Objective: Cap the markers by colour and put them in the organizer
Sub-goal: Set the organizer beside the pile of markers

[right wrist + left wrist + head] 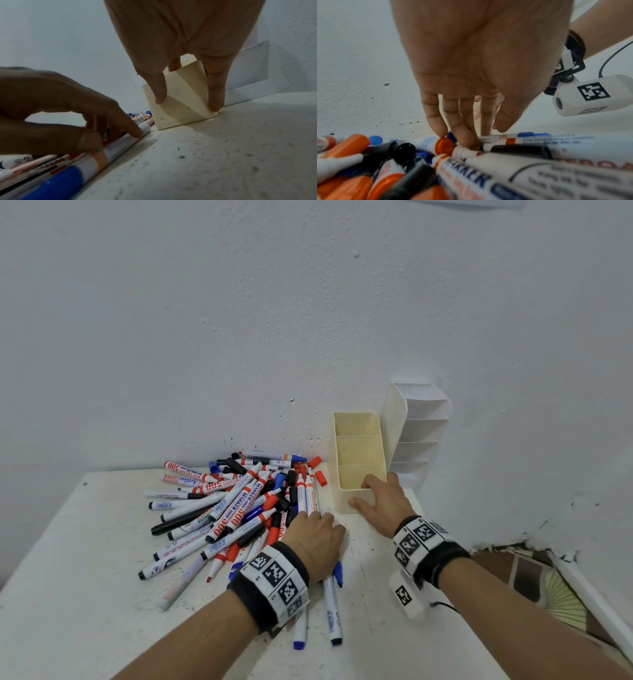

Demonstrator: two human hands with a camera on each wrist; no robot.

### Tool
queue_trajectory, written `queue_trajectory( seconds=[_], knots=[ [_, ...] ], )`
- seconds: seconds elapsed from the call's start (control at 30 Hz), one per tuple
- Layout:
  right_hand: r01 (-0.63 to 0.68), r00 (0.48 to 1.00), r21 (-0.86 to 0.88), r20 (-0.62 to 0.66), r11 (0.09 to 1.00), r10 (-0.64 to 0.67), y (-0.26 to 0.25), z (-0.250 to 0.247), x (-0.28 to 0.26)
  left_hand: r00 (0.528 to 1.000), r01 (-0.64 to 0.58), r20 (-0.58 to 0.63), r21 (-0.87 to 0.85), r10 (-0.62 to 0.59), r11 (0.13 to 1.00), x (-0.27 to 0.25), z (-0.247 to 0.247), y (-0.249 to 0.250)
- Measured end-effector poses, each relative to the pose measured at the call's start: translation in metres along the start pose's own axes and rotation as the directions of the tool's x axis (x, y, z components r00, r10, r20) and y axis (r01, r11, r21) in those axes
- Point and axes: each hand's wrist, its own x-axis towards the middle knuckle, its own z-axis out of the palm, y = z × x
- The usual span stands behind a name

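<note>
A heap of red, blue and black whiteboard markers (239,501) and loose caps lies on the white table (85,542). My left hand (315,535) reaches into the heap's right side. In the left wrist view its fingertips (467,140) touch markers beside an orange cap (444,146), with the thumb apart and nothing lifted. The cream three-compartment organizer (356,424) stands empty to the right. My right hand (380,498) grips its near end: the thumb lies on the front wall (181,112) and the fingers go round the right corner and over the rim.
A taller white slotted organizer (421,426) leans on the wall behind the cream one. Two red caps (320,477) lie by the cream organizer's left side. Two blue markers (332,607) lie under my left wrist. The table ends at the right, with floor (534,577) below.
</note>
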Motion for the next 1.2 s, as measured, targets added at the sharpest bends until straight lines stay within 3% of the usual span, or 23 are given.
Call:
queue_trajectory(
  seconds=[0.17, 0.37, 0.43, 0.5, 0.6, 0.7, 0.8, 0.93, 1.2],
  knots=[
    [0.047, 0.998, 0.025, 0.028, 0.999, -0.047, 0.005, -0.008, -0.007, 0.994, -0.021, -0.113, -0.235, -0.006, 0.972, -0.015, -0.008, -0.01],
    [0.155, 0.985, -0.072, -0.057, 0.985, -0.16, 0.009, -0.03, -0.052, 0.948, -0.016, -0.271, -0.559, -0.164, 0.829, -0.077, -0.005, -0.046],
    [0.207, 0.977, -0.094, 0.079, 0.974, -0.2, 0.005, -0.033, -0.077, 0.921, -0.012, -0.313, -0.621, -0.233, 0.784, -0.106, -0.001, -0.052],
    [0.283, 0.929, -0.13, 0.282, 0.95, -0.238, -0.001, -0.029, -0.101, 0.895, -0.005, -0.332, -0.674, -0.297, 0.738, -0.135, 0.006, -0.052],
    [0.362, 0.839, -0.152, 0.483, 0.92, -0.251, -0.007, -0.014, -0.125, 0.885, 0.033, -0.3, -0.721, -0.356, 0.692, -0.171, 0.019, -0.046],
    [0.416, 0.805, -0.222, 0.54, 0.882, -0.244, -0.009, 0.002, -0.132, 0.893, 0.115, -0.237, -0.701, -0.383, 0.704, -0.199, 0.035, -0.047],
    [0.435, 0.814, -0.262, 0.523, 0.862, -0.252, -0.009, 0.012, -0.124, 0.917, 0.246, -0.089, -0.64, -0.389, 0.728, -0.219, 0.052, -0.056],
    [0.407, 0.841, -0.243, 0.475, 0.88, -0.258, -0.01, 0.015, -0.11, 0.934, 0.311, 0.057, -0.619, -0.353, 0.721, -0.237, 0.075, -0.066],
    [0.331, 0.876, -0.114, 0.407, 0.937, -0.26, -0.01, 0.001, -0.117, 0.925, 0.346, 0.117, -0.653, -0.362, 0.674, -0.241, 0.071, -0.059]
  ],
)
